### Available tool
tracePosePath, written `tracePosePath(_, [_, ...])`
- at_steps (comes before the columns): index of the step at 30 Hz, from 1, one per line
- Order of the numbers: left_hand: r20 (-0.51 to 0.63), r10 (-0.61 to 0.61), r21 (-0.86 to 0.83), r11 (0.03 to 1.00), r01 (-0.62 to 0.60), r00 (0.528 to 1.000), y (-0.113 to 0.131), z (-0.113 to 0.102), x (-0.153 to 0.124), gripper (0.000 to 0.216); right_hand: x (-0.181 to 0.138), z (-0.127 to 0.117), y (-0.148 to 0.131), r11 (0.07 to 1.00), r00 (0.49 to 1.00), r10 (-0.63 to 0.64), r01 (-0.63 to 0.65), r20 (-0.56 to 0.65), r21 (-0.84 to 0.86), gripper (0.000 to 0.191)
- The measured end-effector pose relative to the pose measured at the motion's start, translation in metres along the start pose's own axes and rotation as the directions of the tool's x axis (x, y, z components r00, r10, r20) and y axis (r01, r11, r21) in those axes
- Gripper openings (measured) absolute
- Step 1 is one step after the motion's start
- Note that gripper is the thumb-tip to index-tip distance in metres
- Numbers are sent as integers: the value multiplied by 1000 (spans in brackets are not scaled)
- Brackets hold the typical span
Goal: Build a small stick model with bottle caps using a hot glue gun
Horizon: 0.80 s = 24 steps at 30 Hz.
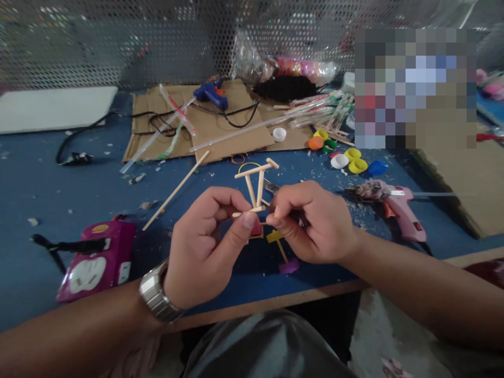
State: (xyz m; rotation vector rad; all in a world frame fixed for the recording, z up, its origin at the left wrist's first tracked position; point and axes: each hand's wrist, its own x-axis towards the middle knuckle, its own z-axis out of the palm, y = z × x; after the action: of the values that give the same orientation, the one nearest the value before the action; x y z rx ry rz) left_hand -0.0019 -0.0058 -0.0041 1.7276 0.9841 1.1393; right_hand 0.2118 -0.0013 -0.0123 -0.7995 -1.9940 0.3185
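Fingers (247, 220) of left hand (200, 247) and right hand (311, 223) pinch closed on the wooden stick frame (255, 181).

The stick frame (255, 184) is held mid-table between the left hand (205, 247) and right hand (311, 223). A power strip (96, 260) lies left of them, a glue gun (394, 205) to their right. Behind, a cardboard sheet (220, 126) carries a second glue gun (210, 92) (its cable (118, 113) trails left). Bottle caps (350, 157) lie right of the sheet, on the table (59, 178).
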Motion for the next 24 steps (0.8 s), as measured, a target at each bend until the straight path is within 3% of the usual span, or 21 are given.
tracePosePath(6, [10,58,52,997,-58,998,-2,-1,-3,13,0,-1,-2,995,998,58,-56,-19,81,18])
tracePosePath(13, [19,104,114,988,-105,994,-3,-2,-5,14,2,-3,-2,998,1000,12,-14,27,58,7])
tracePosePath(24, [19,114,153,981,-115,993,-4,-1,-6,12,1,-1,-4,1000,998,-9,9,54,5,12])
